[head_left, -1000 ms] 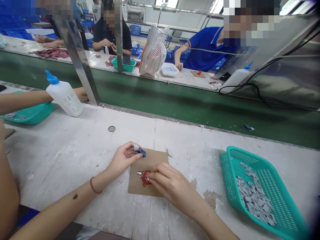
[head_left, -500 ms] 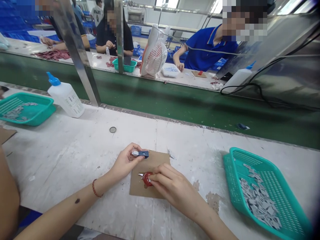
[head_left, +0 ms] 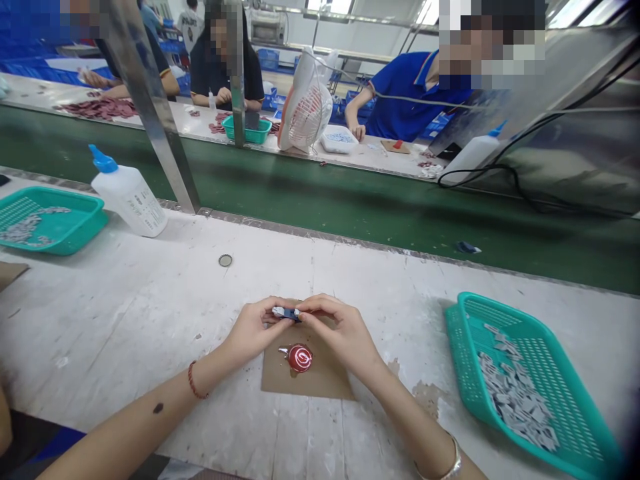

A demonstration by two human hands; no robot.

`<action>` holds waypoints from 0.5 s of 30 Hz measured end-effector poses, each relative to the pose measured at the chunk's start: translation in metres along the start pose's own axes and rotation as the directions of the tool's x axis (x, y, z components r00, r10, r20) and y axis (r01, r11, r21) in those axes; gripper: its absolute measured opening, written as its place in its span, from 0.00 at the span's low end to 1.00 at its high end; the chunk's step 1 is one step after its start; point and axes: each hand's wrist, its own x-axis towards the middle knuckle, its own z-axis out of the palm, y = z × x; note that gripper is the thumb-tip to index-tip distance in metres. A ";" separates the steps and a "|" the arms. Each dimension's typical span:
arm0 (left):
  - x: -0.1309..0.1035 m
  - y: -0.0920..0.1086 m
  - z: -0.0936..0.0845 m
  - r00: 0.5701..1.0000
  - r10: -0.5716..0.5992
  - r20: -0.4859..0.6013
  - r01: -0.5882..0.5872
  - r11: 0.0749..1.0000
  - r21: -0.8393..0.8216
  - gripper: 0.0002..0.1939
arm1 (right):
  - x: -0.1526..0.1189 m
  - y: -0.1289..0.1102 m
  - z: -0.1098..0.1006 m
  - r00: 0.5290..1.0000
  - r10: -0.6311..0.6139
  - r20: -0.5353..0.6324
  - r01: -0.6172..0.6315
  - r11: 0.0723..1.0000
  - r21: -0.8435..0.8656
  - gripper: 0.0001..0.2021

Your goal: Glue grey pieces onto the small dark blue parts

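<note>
Between the thumb and fingers of my left hand [head_left: 260, 327] is a small dark blue block [head_left: 289, 313] with a pale grey piece at its left end. My right hand [head_left: 340, 327] pinches a small pale piece [head_left: 297, 313] against the block's right end; fingertips partly hide it. Both hands are closed and meet above the far edge of a brown cardboard square [head_left: 325, 383]. On this card lies a round pool of glossy red liquid [head_left: 301, 359], with a swirl on its surface and a small shiny tip at its left.
A green basket [head_left: 463, 360] of small grey pieces stands at right, another green basket [head_left: 75, 233] at left. Near that are a white bottle [head_left: 133, 200] and a bottle cap [head_left: 225, 260]. Beyond runs a green belt [head_left: 350, 193] carrying a dark blue piece [head_left: 467, 247]. Several people sit across.
My right hand has left the red pool and come up to the dark blue block with its small pale piece. The piece on the belt has shifted left.
</note>
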 end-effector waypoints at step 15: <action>0.000 -0.001 0.001 1.000 0.013 0.002 -0.013 1.000 0.015 0.07 | 0.001 0.005 0.004 0.999 -0.035 0.033 0.037 0.998 -0.058 0.06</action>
